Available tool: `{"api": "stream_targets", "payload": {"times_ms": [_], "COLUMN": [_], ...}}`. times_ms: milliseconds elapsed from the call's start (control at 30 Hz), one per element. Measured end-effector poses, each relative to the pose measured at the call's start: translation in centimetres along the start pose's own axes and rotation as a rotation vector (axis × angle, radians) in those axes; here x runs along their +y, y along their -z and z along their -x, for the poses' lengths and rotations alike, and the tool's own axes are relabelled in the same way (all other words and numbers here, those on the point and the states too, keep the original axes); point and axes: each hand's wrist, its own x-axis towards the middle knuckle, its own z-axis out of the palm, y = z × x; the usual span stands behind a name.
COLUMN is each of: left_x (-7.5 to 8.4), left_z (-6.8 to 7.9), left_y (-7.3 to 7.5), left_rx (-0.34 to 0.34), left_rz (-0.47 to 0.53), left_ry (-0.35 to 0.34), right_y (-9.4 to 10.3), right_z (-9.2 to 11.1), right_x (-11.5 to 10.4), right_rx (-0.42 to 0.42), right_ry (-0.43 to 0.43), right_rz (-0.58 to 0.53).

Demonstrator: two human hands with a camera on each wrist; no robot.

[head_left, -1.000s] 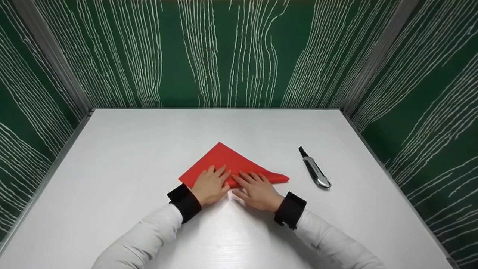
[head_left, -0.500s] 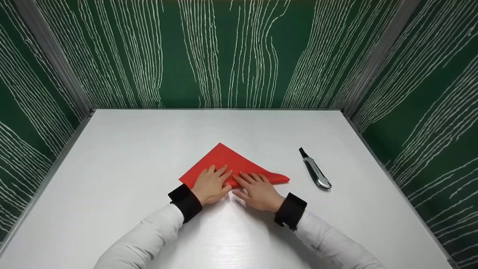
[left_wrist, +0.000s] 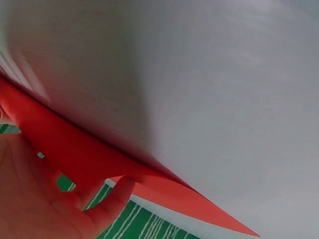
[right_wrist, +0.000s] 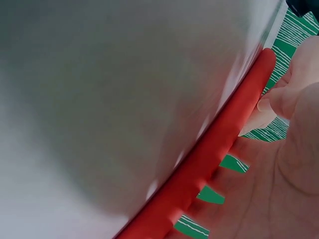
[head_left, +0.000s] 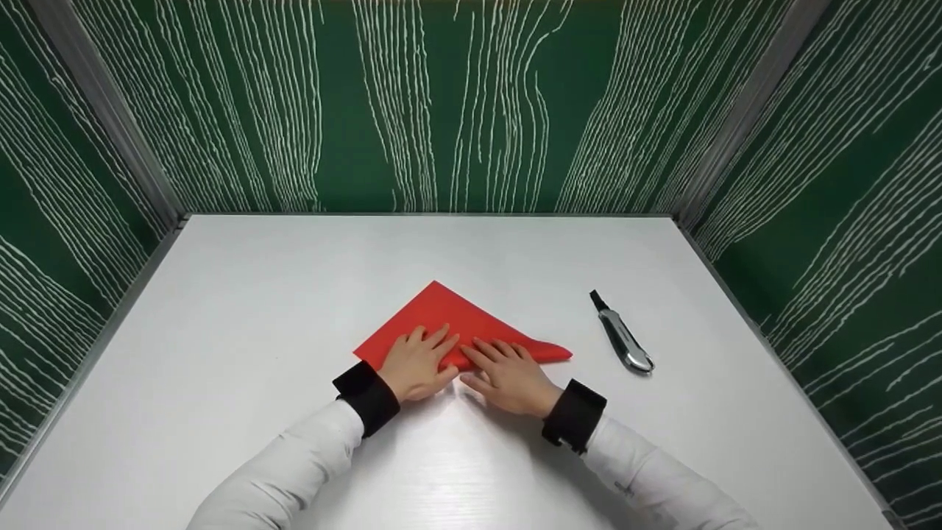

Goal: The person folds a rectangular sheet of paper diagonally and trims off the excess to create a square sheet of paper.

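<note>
Red sheet [head_left: 443, 309] lies beneath palm-down left hand [head_left: 414, 366] and right hand [head_left: 511, 375].

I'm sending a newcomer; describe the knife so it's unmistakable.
On the white tabletop, find the folded red paper sheet. To its right lies the silver-and-black utility knife, set apart from the broad sheet by its narrow, shiny body.

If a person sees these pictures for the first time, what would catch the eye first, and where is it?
Probably the bright red sheet, lying folded near the middle of the white table, with the left hand and the right hand resting on its near part. Next may come the silver and black knife, apart, to the right of the sheet. Behind the table stands a green wall with wavy white lines.
</note>
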Motion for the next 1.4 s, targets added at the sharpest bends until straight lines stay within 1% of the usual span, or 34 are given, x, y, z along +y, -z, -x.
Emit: {"api": "stream_targets", "payload": {"times_ms": [167, 400, 667, 900, 1167, 1300, 1400], "left_x": [0.2, 0.0, -0.1, -0.1, 0.0, 0.1, 0.3], "left_z": [0.2, 0.0, 0.1, 0.1, 0.0, 0.0, 0.1], "left_y": [0.2, 0.1, 0.0, 0.1, 0.1, 0.1, 0.0], "left_rx": [0.018, -0.001, 0.024, 0.010, 0.008, 0.008, 0.008], "left_rz": [-0.004, 0.021, 0.029, 0.036, 0.057, 0.041, 0.008], "left_ry": [-0.011, -0.009, -0.020, -0.015, -0.011, -0.008, -0.001], "right_y": [0.1, 0.1, 0.2, 0.0, 0.3, 0.5, 0.6], "right_z": [0.0, 0.1, 0.0, -0.1, -0.5, -0.6, -0.7], "right_x": [0.1, 0.1, 0.3, 0.5, 0.9, 1.3, 1.5], "right_rx": [0.001, -0.002, 0.008, 0.003, 0.037, 0.037, 0.034], "right_ry": [0.006, 0.010, 0.018, 0.019, 0.026, 0.038, 0.049], "right_rz": [-0.006, 0.000, -0.001, 0.001, -0.021, -0.032, -0.043]}}
